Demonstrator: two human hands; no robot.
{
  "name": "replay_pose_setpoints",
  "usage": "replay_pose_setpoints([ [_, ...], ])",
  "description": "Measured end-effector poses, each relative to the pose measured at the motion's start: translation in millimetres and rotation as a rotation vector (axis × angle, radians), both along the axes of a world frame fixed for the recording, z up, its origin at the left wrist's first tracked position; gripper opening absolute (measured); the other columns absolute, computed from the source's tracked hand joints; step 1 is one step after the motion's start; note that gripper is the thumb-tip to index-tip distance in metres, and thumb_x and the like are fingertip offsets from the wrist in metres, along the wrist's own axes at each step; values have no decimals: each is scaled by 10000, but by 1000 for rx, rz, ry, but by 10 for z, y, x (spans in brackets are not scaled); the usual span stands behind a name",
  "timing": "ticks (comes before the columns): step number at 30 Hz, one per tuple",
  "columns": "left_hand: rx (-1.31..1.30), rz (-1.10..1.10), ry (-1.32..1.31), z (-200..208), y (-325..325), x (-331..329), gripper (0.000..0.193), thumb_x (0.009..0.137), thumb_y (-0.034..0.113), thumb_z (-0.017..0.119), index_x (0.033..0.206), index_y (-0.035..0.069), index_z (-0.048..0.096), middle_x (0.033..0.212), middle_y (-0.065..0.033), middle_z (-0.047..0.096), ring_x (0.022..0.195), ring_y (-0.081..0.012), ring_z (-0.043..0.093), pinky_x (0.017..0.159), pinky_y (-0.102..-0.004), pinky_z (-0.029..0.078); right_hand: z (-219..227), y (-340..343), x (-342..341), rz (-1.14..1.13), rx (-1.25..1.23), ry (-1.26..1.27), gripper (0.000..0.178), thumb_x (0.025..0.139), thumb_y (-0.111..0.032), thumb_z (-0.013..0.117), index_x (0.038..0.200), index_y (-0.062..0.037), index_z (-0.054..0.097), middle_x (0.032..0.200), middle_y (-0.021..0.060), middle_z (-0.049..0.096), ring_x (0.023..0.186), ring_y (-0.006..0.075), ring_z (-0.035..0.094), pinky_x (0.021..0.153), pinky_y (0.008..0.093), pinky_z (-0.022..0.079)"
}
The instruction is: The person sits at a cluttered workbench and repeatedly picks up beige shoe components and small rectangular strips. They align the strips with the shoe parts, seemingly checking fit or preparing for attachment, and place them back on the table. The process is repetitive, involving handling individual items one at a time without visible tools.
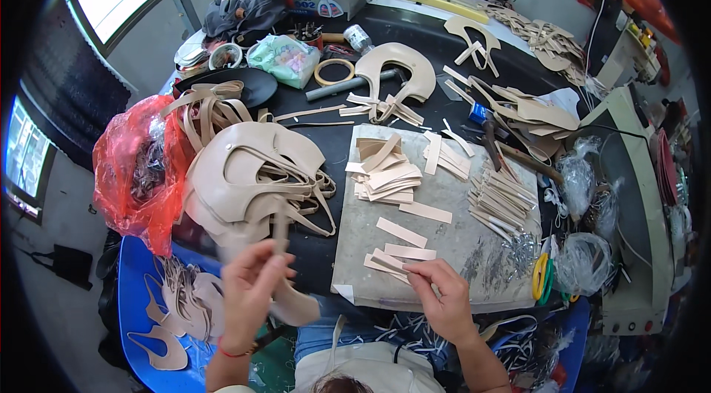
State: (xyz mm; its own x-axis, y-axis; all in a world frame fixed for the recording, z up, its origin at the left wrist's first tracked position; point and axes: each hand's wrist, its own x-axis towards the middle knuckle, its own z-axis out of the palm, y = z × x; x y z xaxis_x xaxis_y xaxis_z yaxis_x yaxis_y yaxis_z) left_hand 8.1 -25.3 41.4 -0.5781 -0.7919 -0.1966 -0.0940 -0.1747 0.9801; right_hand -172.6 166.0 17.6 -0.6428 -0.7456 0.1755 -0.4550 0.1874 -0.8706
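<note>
Your left hand [254, 283], off the near left corner of the grey board [459, 248], closes its thumb and fingers on a motion-blurred beige piece [296, 307]. Your right hand [446, 298] pinches the end of a beige strip [386, 259] between thumb and fingertips, above the board's near edge. Other loose strips [401, 232] lie just beyond it; a strip pile [390, 180] occupies the board's far left part, and a bundle of narrow pieces [502, 200] lies along its right edge. On the black table [335, 147], left of the board, stand heaped cut-out panels [241, 163], beside a red plastic bag [133, 189]. Beyond the board's far edge lie another cut-out panel [415, 71] and a tape roll [320, 73].
</note>
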Motion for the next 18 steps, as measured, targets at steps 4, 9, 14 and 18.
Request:
replay_pose_setpoints([
  [4, 97, -117, 101, -191, 275, -199, 261, 883, 65, 591, 1121, -44, 581, 937, -93, 646, 784, -139, 637, 708, -264, 531, 35, 29, -41, 1, -34, -132, 143, 845, 26, 600, 967, -9, 666, 887, 109, 635, 756, 168, 616, 663, 255, 478],
  [9, 204, -241, 203, -204, 354, -367, 306, 884, 40, 613, 1163, -70, 557, 977, -105, 654, 840, -129, 625, 753, -243, 510, 238, -121, -12, 21, -96, -238, 177, 841, 18, 618, 1003, -20, 679, 846, 67, 626, 697, 103, 567, 621, 223, 456],
  [14, 213, -232, 194, -202, 414, -366, 325, 868, 32, 635, 1160, -80, 547, 977, -119, 658, 842, -142, 636, 737, -253, 526, 143, -331, 39, 178, -81, -289, 157, 833, -53, 662, 986, -26, 689, 801, 32, 615, 601, 52, 512, 518, 195, 395],
  [18, 223, -242, 221, -216, 421, -370, 336, 862, 32, 640, 1159, -90, 541, 981, -125, 654, 846, -151, 638, 757, -266, 537, 82, -389, 32, 200, -30, -306, 154, 830, -77, 675, 975, -31, 693, 770, 17, 603, 552, 38, 469, 475, 186, 352],
])
